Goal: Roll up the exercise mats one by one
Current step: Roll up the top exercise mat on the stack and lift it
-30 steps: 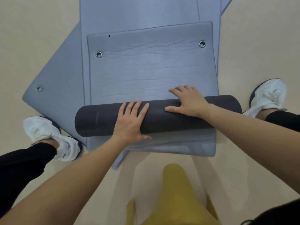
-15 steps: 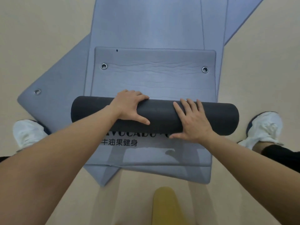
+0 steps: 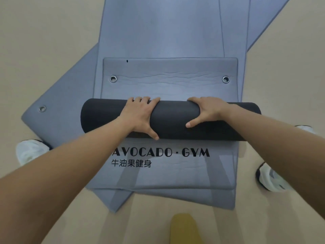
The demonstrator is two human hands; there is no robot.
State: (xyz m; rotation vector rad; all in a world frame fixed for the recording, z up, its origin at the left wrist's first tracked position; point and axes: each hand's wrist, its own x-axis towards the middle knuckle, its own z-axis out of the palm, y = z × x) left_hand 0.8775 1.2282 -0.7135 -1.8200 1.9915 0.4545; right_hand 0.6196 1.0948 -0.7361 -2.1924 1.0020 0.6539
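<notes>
Now I pushed roll (image 3: 175, 118) further along, uncovering logo (image 3: 161, 153) on mat underneath (image 3: 175, 180). My left hand (image 3: 140, 115) and right hand (image 3: 207, 110) gripped roll, fingers curled over top. Short grommeted tail (image 3: 168, 85) lay flat ahead; this mat nearly done, I reckoned.

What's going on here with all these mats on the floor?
A person stands over a stack of grey mats on the floor and is rolling up the top one. The left hand and right hand grip the dark roll from above, fingers over its far side, thumbs on the near side. A flat stretch of that mat, with two metal eyelets, lies beyond the roll. The mats underneath are not yet rolled.
</notes>
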